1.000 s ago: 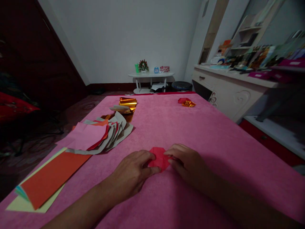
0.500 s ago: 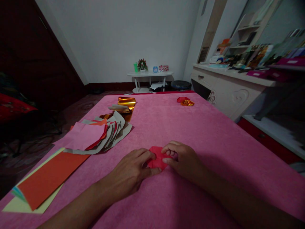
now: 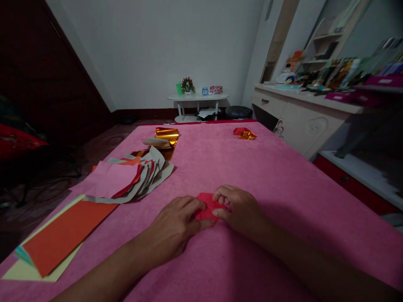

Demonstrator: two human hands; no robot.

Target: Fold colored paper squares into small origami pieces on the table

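Note:
A small folded piece of red paper (image 3: 207,202) lies on the pink cloth (image 3: 204,163) between my two hands. My left hand (image 3: 179,220) holds its left side, fingertips on top and thumb along the near edge. Over the right side, my right hand (image 3: 239,207) has its fingers curled and its thumb pressed on the paper. These fingers hide the paper's right part, so its exact fold there does not show.
On the left lie a stack of crinkled paper sheets (image 3: 110,178), orange paper (image 3: 71,237) and a shiny gold foil roll (image 3: 166,135). Far right on the cloth sit folded red and gold pieces (image 3: 247,135). Beyond stand a white side table (image 3: 198,97) and a dresser (image 3: 305,109).
My right thumb and fingers have shifted slightly to the left over the red paper. My left hand stays almost where it was.

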